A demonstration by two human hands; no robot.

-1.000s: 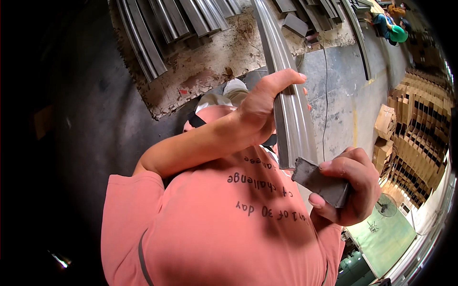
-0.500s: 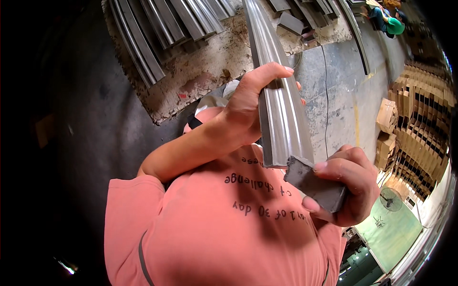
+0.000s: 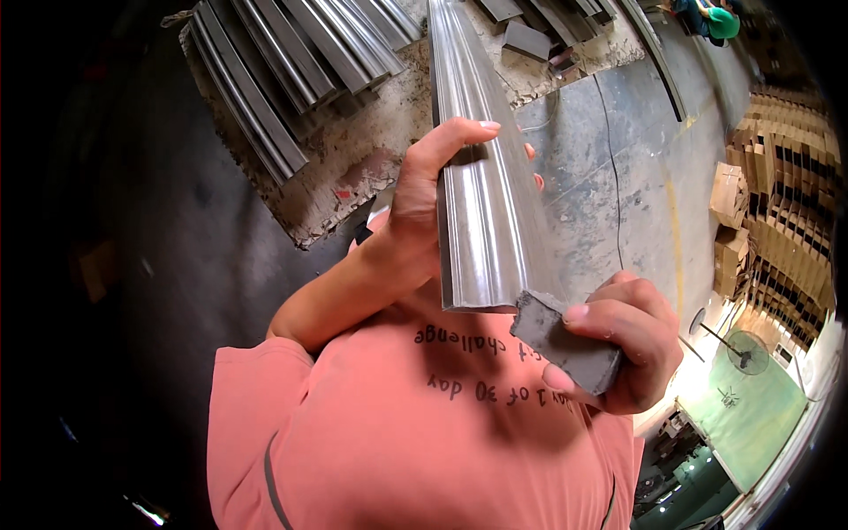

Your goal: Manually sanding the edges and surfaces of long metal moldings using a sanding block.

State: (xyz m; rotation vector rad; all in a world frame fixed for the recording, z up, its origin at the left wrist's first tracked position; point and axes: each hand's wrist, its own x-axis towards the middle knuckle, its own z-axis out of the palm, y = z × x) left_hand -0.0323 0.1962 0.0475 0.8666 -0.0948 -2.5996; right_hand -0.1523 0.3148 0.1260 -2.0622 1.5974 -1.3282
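Observation:
A long, grooved, shiny metal profile (image 3: 477,208) stretches from the near middle up toward the far table. My left hand (image 3: 433,181) grips it partway along, thumb on the ridged face and fingertips round the right side. In my right hand (image 3: 632,340) is a dark grey sanding block (image 3: 565,340), pinched between thumb and fingers. The block's worn corner meets the near end of the profile, where it covers part of the edge. Whether the two press together I cannot tell.
Several similar metal profiles (image 3: 300,53) lie on a rough, worn table (image 3: 353,146) at the far left. Another grey block (image 3: 527,41) rests at the back. Cardboard boxes (image 3: 730,194) and stacked brown strips stand right, near a fan (image 3: 746,353). A person in green (image 3: 723,24) is far right.
The profile and both hands have shifted a little left in view, and the profile's ridged face has turned slightly. Both grips stay the same, with the block still at the near end.

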